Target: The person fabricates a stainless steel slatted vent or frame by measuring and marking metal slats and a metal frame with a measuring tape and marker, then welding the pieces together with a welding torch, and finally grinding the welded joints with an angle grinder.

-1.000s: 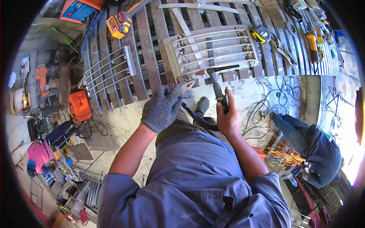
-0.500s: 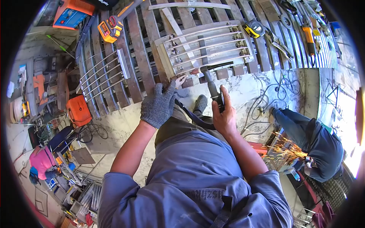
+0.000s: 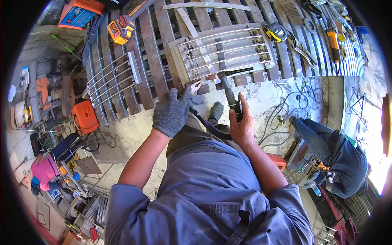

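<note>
In my right hand [image 3: 242, 124] is a welding torch [image 3: 229, 94], gripped by its dark handle. Its angled head and pinkish nozzle point left at the near edge of a metal grille [image 3: 228, 49] with curved bars, lying on the slatted bench. My left hand [image 3: 171, 112] wears a grey knit glove. Its bare fingertips come together beside the grille's near left corner, close to the nozzle. Whatever they pinch is too small to make out. From the torch a dark cable [image 3: 210, 127] runs across my lap.
On the slatted bench [image 3: 147, 53] lie a second barred grille [image 3: 112, 79], a yellow cordless tool [image 3: 121, 29], a tape measure [image 3: 275, 32] and an angle grinder [image 3: 334, 45]. Cables [image 3: 302, 92] coil on the floor. One person [image 3: 343, 159] crouches at right, another [image 3: 45, 171] at left.
The orange sparks beside the person at right have nearly died away. My hands and the torch keep almost the same place at the grille; the view has shifted slightly.
</note>
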`<state>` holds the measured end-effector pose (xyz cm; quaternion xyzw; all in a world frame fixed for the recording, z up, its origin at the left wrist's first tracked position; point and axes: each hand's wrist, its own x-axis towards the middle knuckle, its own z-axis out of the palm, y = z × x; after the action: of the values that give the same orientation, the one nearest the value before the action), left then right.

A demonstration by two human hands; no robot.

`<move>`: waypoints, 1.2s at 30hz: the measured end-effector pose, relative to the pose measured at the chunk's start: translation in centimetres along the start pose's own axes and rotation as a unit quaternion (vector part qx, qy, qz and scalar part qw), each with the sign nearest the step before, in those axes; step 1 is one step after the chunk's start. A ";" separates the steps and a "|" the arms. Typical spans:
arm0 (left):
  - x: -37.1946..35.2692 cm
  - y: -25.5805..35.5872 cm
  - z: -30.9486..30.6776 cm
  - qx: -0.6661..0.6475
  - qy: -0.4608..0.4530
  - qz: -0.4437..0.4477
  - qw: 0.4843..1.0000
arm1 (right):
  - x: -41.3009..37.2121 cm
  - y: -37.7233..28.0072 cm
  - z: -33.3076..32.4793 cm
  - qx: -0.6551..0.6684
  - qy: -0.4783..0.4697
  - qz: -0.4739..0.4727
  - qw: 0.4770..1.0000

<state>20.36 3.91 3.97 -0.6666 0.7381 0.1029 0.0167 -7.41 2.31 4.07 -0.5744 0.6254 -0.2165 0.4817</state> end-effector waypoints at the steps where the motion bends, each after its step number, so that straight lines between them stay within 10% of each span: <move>1: 0.1 0.1 -0.3 0.005 -0.005 -0.001 1.000 | 0.0 0.2 0.1 -0.001 0.002 -0.009 1.000; 36: 1.8 0.2 -2.6 0.082 -0.105 0.064 0.989 | 0.6 -1.4 -0.7 -0.062 -0.008 -0.024 0.998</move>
<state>20.25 1.68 6.22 -0.5996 0.7794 0.1128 0.1422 -7.21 1.17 5.34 -0.6194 0.6199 -0.1840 0.4452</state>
